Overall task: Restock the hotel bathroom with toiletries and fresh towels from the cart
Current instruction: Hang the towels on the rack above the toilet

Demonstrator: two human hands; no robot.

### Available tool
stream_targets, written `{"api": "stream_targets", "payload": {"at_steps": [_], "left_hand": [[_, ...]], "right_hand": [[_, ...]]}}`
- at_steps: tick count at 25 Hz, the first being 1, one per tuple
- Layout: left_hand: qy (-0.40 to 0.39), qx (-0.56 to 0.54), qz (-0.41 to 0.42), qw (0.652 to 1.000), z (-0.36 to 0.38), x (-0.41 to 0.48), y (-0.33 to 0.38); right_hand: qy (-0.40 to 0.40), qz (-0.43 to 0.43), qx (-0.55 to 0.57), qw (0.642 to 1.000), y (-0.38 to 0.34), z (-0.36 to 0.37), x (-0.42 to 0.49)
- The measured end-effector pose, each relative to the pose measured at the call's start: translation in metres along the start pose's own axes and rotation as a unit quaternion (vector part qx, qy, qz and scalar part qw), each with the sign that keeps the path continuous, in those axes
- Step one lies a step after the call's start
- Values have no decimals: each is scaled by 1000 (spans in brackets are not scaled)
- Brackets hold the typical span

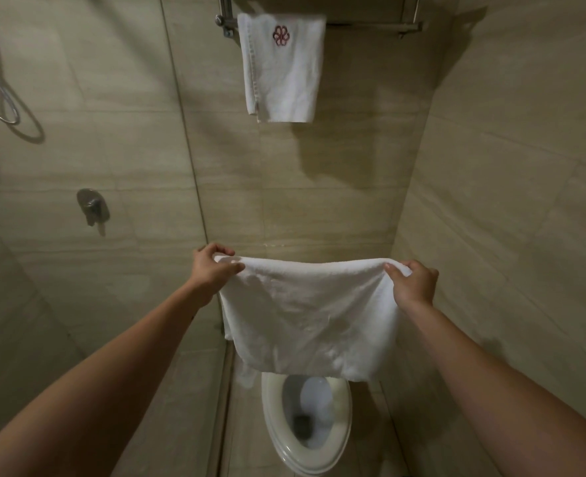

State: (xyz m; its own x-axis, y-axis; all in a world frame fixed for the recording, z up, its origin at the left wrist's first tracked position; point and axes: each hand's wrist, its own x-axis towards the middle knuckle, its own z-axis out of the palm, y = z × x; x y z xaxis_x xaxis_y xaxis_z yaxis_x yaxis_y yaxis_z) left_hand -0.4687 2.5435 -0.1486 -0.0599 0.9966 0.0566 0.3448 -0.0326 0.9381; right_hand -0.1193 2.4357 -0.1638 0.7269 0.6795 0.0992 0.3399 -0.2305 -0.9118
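Our left hand (212, 271) and right hand (412, 282) each pinch a top corner of a white towel (310, 318), held spread above the toilet (307, 425), far below another towel (281, 67) hanging on the rack (370, 26).

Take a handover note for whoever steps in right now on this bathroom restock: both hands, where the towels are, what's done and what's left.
Left hand: pinches one top corner of the plain white towel.
Right hand: pinches the other top corner.
The towel is spread between the hands, hanging above the open toilet.
Done: one emblem towel hangs at the left end of the towel rail.
Left: hang the held towel, probably on the bare right part of the rail. The toiletries and cart are out of view, so their status is unknown.
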Motion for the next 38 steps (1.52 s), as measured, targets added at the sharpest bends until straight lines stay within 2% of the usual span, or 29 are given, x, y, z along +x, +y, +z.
{"api": "stream_targets", "payload": {"at_steps": [2, 7, 10, 17, 20, 24, 30, 35, 38], "left_hand": [[3, 43, 5, 999, 2, 0, -1], [146, 54, 22, 988, 12, -2, 7], [173, 76, 34, 981, 14, -1, 13], [111, 173, 100, 973, 5, -1, 5], [101, 204, 96, 969, 2, -4, -1], [98, 315, 55, 943, -1, -7, -7], [74, 241, 43, 967, -2, -5, -10], [-12, 168, 6, 986, 20, -14, -9], [-72, 121, -43, 989, 48, -29, -7]], "right_hand": [[1, -3, 11, 1000, 1, 0, 0], [-13, -56, -3, 998, 1, -2, 1], [-21, -60, 8, 998, -1, -3, 0], [1, -65, -8, 998, -4, -7, 1], [-2, -63, -36, 997, -1, -8, 1], [-12, -95, -111, 989, 4, -9, -1], [-29, -72, -140, 987, 6, -6, -4], [-86, -29, -131, 987, -2, 9, -13], [-145, -12, -77, 986, -7, 27, -28]]}}
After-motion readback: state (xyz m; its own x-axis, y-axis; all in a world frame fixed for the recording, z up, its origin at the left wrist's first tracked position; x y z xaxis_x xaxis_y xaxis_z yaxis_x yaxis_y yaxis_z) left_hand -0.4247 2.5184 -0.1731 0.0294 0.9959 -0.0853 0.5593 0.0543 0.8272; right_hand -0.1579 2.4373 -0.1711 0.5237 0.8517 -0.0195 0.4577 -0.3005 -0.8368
